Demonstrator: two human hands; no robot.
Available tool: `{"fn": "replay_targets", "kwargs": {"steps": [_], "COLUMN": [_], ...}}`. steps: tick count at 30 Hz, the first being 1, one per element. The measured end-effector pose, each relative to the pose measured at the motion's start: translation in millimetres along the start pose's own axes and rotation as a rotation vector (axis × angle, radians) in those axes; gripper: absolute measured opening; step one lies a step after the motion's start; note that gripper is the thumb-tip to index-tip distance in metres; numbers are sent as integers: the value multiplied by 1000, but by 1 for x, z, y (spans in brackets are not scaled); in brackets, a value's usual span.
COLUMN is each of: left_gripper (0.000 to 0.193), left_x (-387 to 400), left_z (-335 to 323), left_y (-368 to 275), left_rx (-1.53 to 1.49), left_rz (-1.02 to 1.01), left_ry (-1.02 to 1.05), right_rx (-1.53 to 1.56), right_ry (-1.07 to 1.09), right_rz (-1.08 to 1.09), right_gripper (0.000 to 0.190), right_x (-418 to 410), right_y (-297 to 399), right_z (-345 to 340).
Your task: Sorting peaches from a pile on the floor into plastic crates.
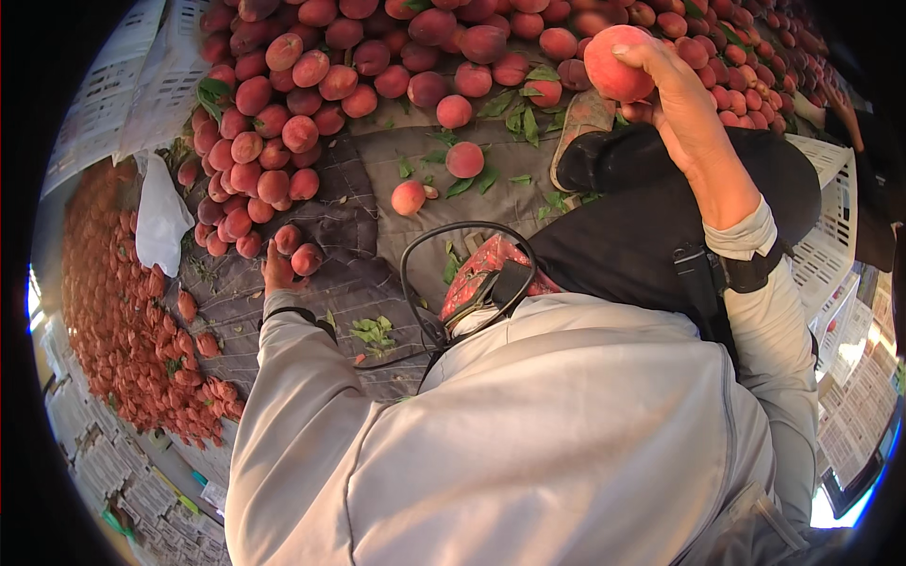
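My right hand is raised at the upper right with a large pinkish-red peach gripped between thumb and fingers. On the left, my left hand reaches low to the near edge of a big heap of red peaches. Two peaches lie right against its fingers, and its grip is partly hidden by them. Apart from the heap, two single peaches rest on the quilted ground cloth before me, among loose green leaves.
White slatted plastic crates stand at the right, another crate at the upper left. A white plastic bag hangs beside a spread of orange-brown wrapped-looking items. A red patterned pouch and black cable loop sit at my waist. Another person's arm shows far right.
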State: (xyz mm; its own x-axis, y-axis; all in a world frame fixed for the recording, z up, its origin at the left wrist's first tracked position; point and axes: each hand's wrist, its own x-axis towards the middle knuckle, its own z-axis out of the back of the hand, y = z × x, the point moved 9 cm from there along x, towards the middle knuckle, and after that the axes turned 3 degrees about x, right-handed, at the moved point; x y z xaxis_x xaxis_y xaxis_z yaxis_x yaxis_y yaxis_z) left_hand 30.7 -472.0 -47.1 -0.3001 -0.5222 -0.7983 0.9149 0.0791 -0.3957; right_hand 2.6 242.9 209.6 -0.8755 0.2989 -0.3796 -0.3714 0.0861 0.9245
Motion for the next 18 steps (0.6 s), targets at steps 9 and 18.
{"fn": "replay_targets", "kwargs": {"steps": [9,18], "left_gripper": [94,76], "left_x": [31,-10], "left_z": [-21,-20], "left_y": [-29,-12], "left_rx": [922,-42], "left_rz": [-390,-157], "left_ry": [-45,-164], "right_rx": [-2,-27], "right_ry": [1,18], "right_rz": [-40,-32], "right_gripper": [48,47], "right_x": [3,3], "right_y": [-5,-1], "right_z": [-1,-5]}}
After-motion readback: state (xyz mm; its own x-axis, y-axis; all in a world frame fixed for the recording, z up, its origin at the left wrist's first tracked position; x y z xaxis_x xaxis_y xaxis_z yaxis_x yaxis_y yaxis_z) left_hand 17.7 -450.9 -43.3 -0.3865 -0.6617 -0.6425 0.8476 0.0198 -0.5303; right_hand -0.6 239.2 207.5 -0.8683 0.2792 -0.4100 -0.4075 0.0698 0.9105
